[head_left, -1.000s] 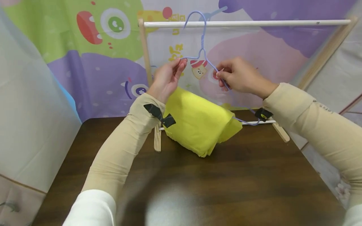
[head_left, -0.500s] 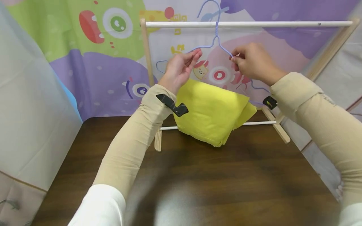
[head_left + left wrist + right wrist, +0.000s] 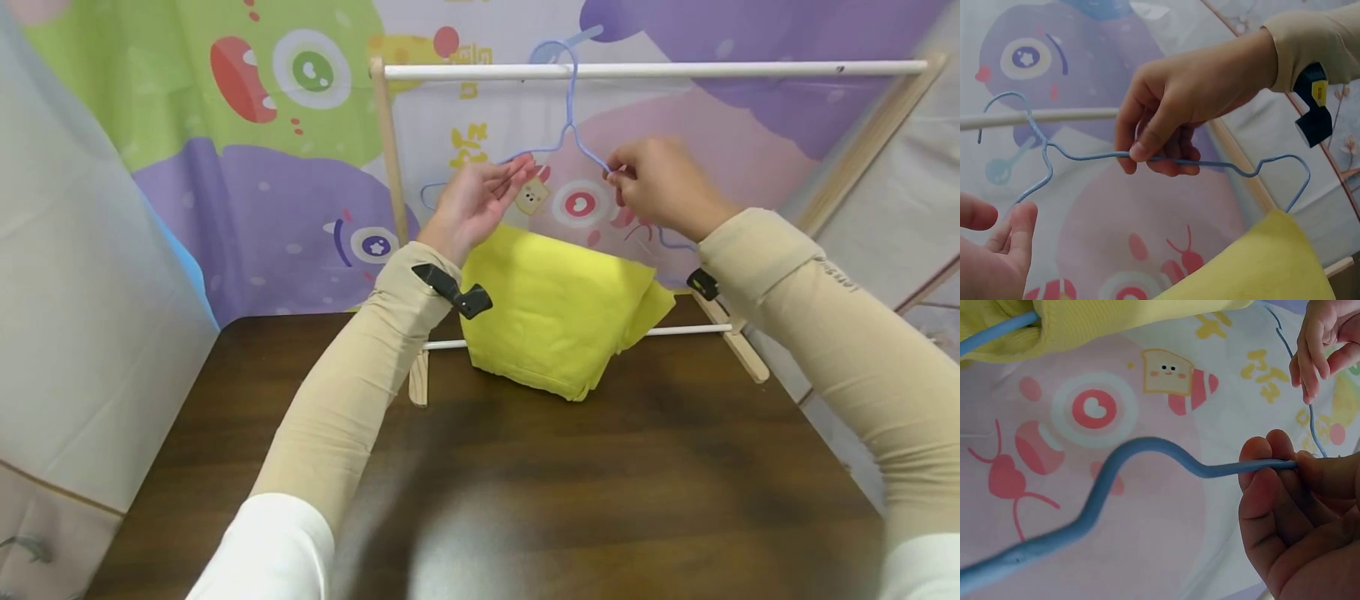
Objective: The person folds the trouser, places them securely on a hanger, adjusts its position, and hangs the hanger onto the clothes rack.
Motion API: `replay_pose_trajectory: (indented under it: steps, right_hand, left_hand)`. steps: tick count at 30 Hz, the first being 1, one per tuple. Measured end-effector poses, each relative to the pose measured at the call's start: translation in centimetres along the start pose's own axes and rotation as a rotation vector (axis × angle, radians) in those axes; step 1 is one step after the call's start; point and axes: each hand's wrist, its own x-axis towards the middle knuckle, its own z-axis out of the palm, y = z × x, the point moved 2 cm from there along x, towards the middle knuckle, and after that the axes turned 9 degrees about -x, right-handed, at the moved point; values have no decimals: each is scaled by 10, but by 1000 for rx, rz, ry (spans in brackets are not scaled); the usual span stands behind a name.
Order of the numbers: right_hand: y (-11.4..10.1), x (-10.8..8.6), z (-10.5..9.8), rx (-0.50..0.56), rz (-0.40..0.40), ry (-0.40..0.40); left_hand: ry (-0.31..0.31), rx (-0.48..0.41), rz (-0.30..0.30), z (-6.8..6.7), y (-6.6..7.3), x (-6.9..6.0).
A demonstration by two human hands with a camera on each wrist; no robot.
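Note:
A blue wire clothes hanger (image 3: pixel 570 123) with a folded yellow garment (image 3: pixel 555 312) draped over it is up in front of a rack. Its hook crosses the white top rail (image 3: pixel 712 69); whether it bears on the rail, I cannot tell. My right hand (image 3: pixel 663 187) pinches the hanger's right shoulder between thumb and fingertips, as the right wrist view shows. Straight fingers of my left hand (image 3: pixel 480 200) touch the left shoulder, the thumb apart from them in the left wrist view. The hanger's lower bar is mostly hidden by the ribbed yellow cloth.
The small wooden rack's left post (image 3: pixel 390 150) and right post (image 3: pixel 862 158) stand on a dark brown table (image 3: pixel 600 492). A lower white bar (image 3: pixel 690 330) runs behind the garment. A cartoon-print curtain (image 3: pixel 262 200) hangs close behind the rack.
Both hands have carried the hanger and garment to the right. They rose so the hook stood above the rail, then came down slightly, bringing the hook's top close to the rail.

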Motion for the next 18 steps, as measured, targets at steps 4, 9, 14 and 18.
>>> replay_pose_trajectory:
  steps: [4,9,14,18]
  right_hand:
    - [2,-4,5,-10,-7,0]
    - [6,-8,7,2,0,24]
    - [16,-12,5,-15,17,42]
    - [28,-17,5,-25,32,54]
  left_hand:
    - [-2,21,-44,-7,-4,4]
    - [-29,93,-76,-12,-5,5]
    - [-27,255,-55,-15,3,3]
    - [-18,315,2,-19,14,-1]
